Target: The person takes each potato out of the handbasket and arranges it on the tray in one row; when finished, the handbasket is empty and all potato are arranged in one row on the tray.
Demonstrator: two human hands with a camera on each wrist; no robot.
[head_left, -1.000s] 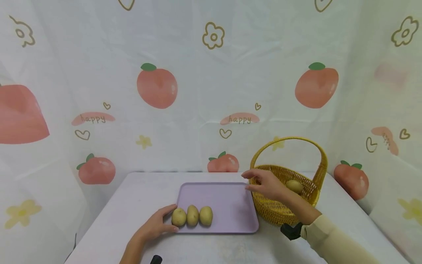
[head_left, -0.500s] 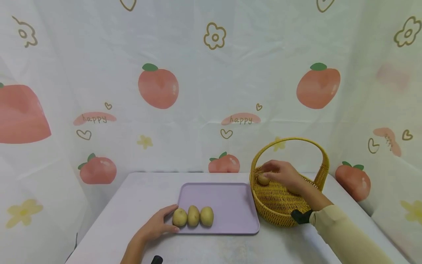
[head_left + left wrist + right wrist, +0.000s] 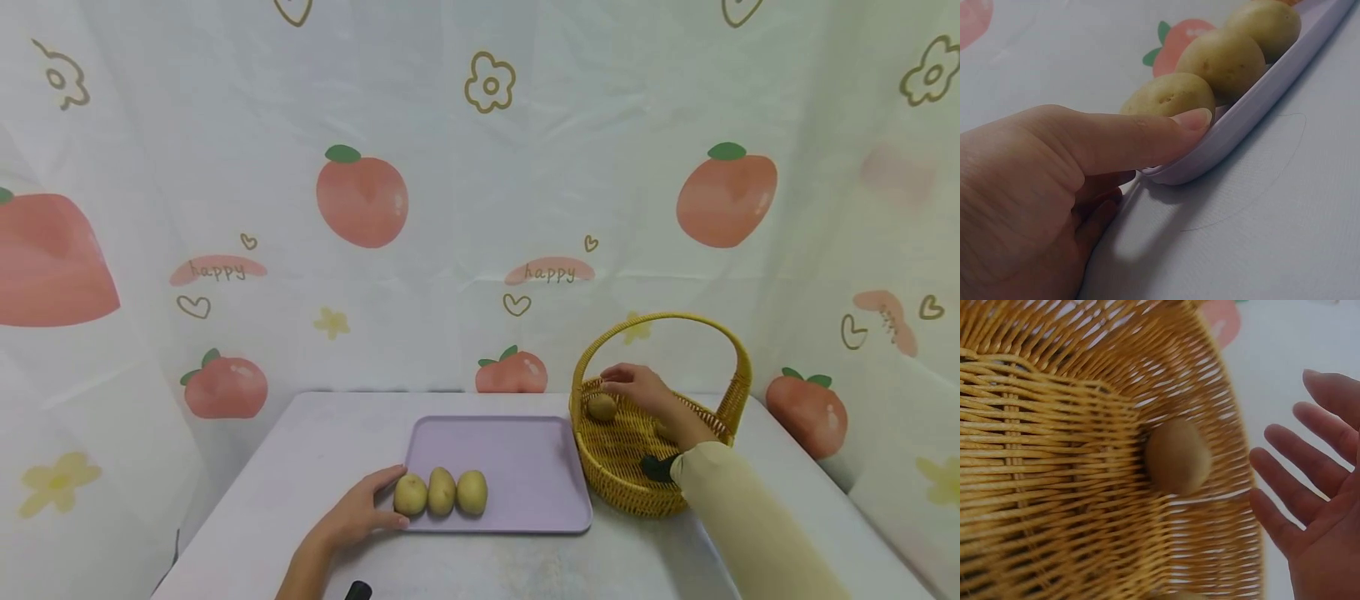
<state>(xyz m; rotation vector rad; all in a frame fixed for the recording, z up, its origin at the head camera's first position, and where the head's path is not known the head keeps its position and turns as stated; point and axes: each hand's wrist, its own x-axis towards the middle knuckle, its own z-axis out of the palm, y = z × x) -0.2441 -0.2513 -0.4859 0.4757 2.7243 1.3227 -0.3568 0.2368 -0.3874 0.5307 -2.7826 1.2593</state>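
Note:
My right hand (image 3: pixel 637 388) is over the far left of a yellow wicker basket (image 3: pixel 626 500). In the right wrist view its fingers are spread and hold nothing, beside the basket rim. A potato (image 3: pixel 1177 456) lies inside against the basket wall, apart from the fingertips. Another potato (image 3: pixel 663 431) in the basket is partly hidden by my right forearm. My left hand (image 3: pixel 356 512) rests at the near left corner of a lilac tray (image 3: pixel 517 475), its thumb (image 3: pixel 1147 140) along the rim beside the leftmost potato (image 3: pixel 410 495). The middle potato (image 3: pixel 441 491) and right potato (image 3: pixel 472 492) stand alongside in a row.
The basket's tall arched handle (image 3: pixel 667 317) rises over its opening, close to my right hand. Tray and basket stand side by side on a white-covered table (image 3: pixel 330 442). Behind hangs a white curtain (image 3: pixel 450 317) printed with fruit.
My right hand has moved right from the tray's far right corner to the basket. Half a second ago its fingers were at the potato there; now they are off it. My left hand stays put.

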